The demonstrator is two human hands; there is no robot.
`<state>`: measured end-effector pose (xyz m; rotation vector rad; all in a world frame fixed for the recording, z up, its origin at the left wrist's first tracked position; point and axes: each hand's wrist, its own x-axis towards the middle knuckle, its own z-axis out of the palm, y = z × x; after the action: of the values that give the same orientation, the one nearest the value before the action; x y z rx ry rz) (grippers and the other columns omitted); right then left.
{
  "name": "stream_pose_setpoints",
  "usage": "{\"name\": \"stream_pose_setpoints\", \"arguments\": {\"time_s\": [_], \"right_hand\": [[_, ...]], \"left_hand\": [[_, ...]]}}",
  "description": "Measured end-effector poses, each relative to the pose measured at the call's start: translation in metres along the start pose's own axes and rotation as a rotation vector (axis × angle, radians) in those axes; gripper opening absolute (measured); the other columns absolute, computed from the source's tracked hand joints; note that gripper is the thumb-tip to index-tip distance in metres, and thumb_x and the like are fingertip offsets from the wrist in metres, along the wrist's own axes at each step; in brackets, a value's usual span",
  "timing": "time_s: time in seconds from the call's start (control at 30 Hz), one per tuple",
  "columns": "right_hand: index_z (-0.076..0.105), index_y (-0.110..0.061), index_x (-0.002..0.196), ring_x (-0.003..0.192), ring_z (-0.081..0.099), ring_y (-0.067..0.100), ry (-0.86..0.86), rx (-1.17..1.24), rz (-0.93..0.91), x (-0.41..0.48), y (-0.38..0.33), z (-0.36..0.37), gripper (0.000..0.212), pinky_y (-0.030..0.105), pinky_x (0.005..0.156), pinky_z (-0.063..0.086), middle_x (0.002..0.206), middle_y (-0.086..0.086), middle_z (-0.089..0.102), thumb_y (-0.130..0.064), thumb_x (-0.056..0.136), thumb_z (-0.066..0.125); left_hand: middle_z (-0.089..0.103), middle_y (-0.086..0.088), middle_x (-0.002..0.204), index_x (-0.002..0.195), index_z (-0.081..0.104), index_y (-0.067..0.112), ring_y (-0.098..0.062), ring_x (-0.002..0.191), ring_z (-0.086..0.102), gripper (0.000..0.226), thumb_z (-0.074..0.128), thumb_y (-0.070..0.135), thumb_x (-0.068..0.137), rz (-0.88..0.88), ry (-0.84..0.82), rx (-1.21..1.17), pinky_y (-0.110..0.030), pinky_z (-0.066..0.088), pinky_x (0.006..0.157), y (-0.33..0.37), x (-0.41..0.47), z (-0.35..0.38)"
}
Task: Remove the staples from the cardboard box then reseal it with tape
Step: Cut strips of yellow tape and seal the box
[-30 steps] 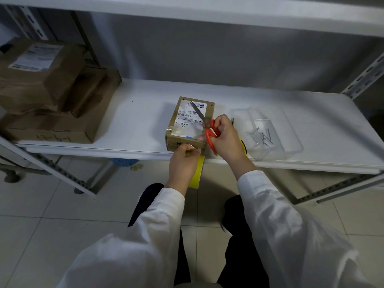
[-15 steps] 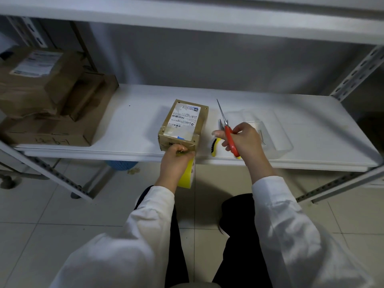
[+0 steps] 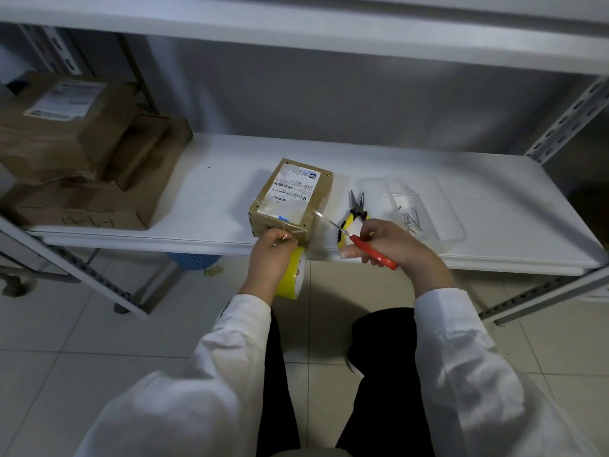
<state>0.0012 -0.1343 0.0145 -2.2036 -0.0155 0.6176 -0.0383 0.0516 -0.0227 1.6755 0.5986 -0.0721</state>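
- Head view: the left grip [image 3: 273, 255], fingers curled, holds one yellow tape roll [image 3: 291, 278] just below the shelf edge.
- The right grip [image 3: 392, 245] is curled round one pair of red-handled scissors [image 3: 374, 253], blades pointing at the box.
- One cardboard box [image 3: 296, 196] sits at the front edge of the shelf [image 3: 214, 179].
- One pair of pliers [image 3: 357, 211] lies between the box and one clear tray [image 3: 456, 234], which holds several nails [image 3: 410, 219].

white shelf [image 3: 230, 166] | small cardboard box [image 3: 293, 196] near front edge | pliers [image 3: 356, 212] beside it | clear tray [image 3: 438, 206] right | brown boxes [image 3: 82, 206] left
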Motion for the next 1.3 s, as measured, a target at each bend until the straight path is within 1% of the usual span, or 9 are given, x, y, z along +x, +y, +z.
{"name": "stream_pose_setpoints", "arguments": {"time_s": [0.07,0.13,0.2,0.27,0.47,0.67,0.87,1.2,1.3], "right_hand": [[0.05,-0.016,0.074,0.052,0.051,0.015,-0.081,-0.071,0.012,-0.003,0.003,-0.003,0.043,0.026,0.054,0.041,0.063,0.006,0.061,-0.039,0.061,0.084],[0.05,-0.014,0.075,0.049,0.049,0.015,-0.152,-0.125,0.034,-0.005,0.003,-0.003,0.041,0.024,0.051,0.039,0.061,0.006,0.06,-0.038,0.065,0.082],[0.051,-0.014,0.075,0.046,0.048,0.014,-0.22,-0.183,0.041,-0.006,-0.002,-0.001,0.036,0.022,0.048,0.039,0.06,0.005,0.059,-0.037,0.072,0.078],[0.052,-0.013,0.076,0.048,0.049,0.014,-0.264,-0.203,0.035,-0.005,-0.006,0.003,0.033,0.02,0.048,0.039,0.062,0.006,0.059,-0.037,0.076,0.075],[0.054,-0.014,0.078,0.049,0.05,0.014,-0.298,-0.183,0.027,0.002,-0.014,0.012,0.032,0.02,0.048,0.041,0.066,0.008,0.06,-0.04,0.078,0.072],[0.054,-0.016,0.076,0.052,0.05,0.016,-0.3,-0.174,0.016,0.005,-0.016,0.014,0.029,0.022,0.05,0.041,0.067,0.009,0.06,-0.039,0.079,0.072],[0.055,-0.008,0.084,0.055,0.051,0.02,-0.3,-0.199,0.052,0.004,-0.006,0.004,0.04,0.025,0.051,0.041,0.066,0.009,0.061,-0.043,0.077,0.071],[0.056,-0.017,0.077,0.052,0.051,0.016,-0.342,-0.196,0.013,0.008,-0.017,0.017,0.027,0.019,0.047,0.041,0.067,0.009,0.06,-0.04,0.081,0.069],[0.062,-0.001,0.093,0.052,0.051,0.017,-0.336,-0.207,0.005,0.012,-0.022,0.024,0.045,0.019,0.046,0.04,0.066,0.009,0.061,-0.044,0.079,0.07]], "left_hand": [[0.058,-0.009,0.101,0.079,0.059,0.022,-0.03,0.09,0.06,0.009,0.06,0.018,0.087,-0.019,0.002,-0.028,-0.042,0.055,0.085,0.0,-0.001,-0.001],[0.059,-0.008,0.1,0.076,0.06,0.025,-0.03,0.09,0.062,0.011,0.062,0.018,0.085,-0.022,-0.001,-0.035,-0.044,0.056,0.084,-0.001,0.0,-0.002],[0.057,-0.005,0.092,0.086,0.062,0.017,-0.022,0.074,0.061,0.003,0.06,0.015,0.086,-0.024,-0.006,-0.051,-0.033,0.057,0.068,0.001,-0.001,-0.003],[0.055,-0.002,0.084,0.095,0.06,0.012,-0.017,0.065,0.057,0.008,0.059,0.013,0.087,-0.027,-0.022,-0.059,-0.028,0.054,0.058,0.002,-0.002,-0.004],[0.055,-0.003,0.086,0.091,0.061,0.011,-0.018,0.069,0.057,0.006,0.061,0.013,0.087,-0.019,-0.019,-0.045,-0.038,0.057,0.07,0.002,-0.002,-0.006],[0.056,-0.002,0.102,0.093,0.061,0.016,-0.02,0.097,0.053,0.007,0.062,0.02,0.087,0.018,-0.01,0.062,-0.027,0.04,0.086,-0.004,0.003,-0.007],[0.056,-0.002,0.104,0.091,0.062,0.017,-0.021,0.1,0.053,0.006,0.062,0.019,0.086,0.009,-0.007,0.059,-0.029,0.04,0.09,-0.007,0.007,-0.01],[0.055,-0.002,0.107,0.104,0.064,0.013,-0.02,0.101,0.052,0.019,0.062,0.02,0.087,0.016,-0.019,0.077,-0.029,0.04,0.088,-0.007,0.008,-0.009],[0.055,-0.003,0.105,0.103,0.061,0.014,-0.022,0.104,0.054,0.02,0.065,0.022,0.085,-0.005,-0.017,0.081,-0.032,0.042,0.093,-0.006,0.008,-0.012]]}}
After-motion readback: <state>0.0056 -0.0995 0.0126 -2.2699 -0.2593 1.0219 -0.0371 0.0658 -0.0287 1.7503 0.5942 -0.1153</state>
